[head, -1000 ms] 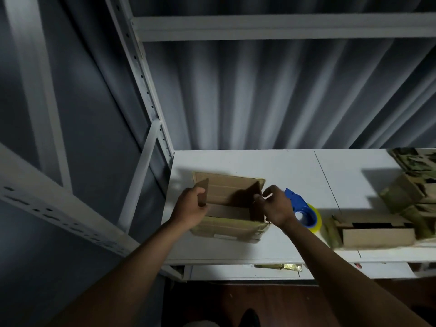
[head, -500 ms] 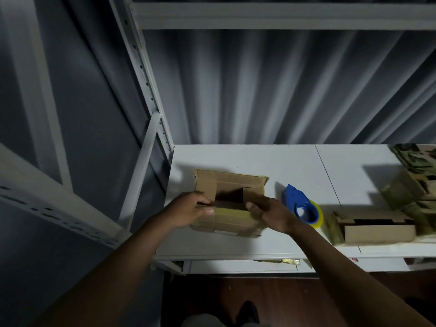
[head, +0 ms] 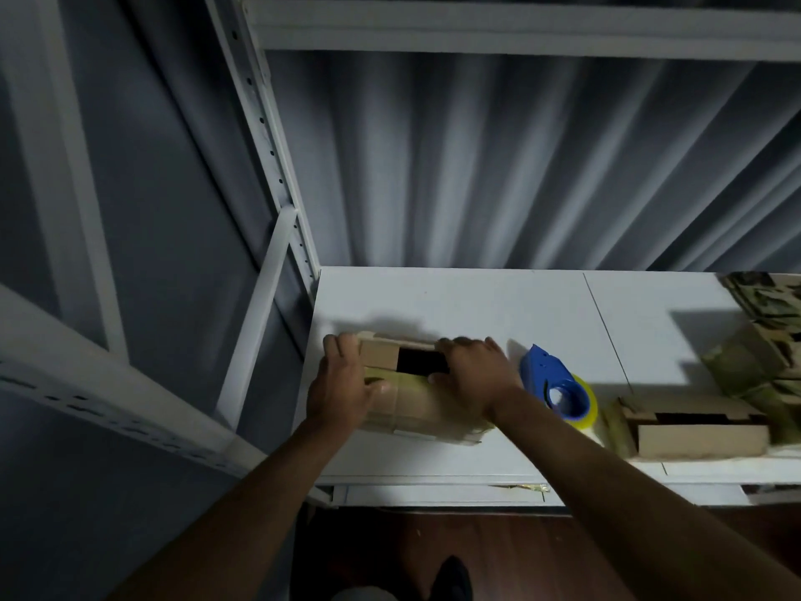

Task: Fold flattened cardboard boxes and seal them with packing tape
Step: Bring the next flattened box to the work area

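- Since a moment ago the cardboard box (head: 416, 405) has its side flaps down — left hand (head: 342, 386) and right hand (head: 470, 373) press them, fingers straight, together.
- No readable writing on it.

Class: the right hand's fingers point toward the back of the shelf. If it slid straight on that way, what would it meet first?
Past the box, the right hand would probably cross bare white shelf and reach the corrugated wall; depth is unclear.

A brown cardboard box (head: 416, 401) sits between both hands, its top partly open. The blue tape dispenser (head: 559, 388) lies just right of the right hand.
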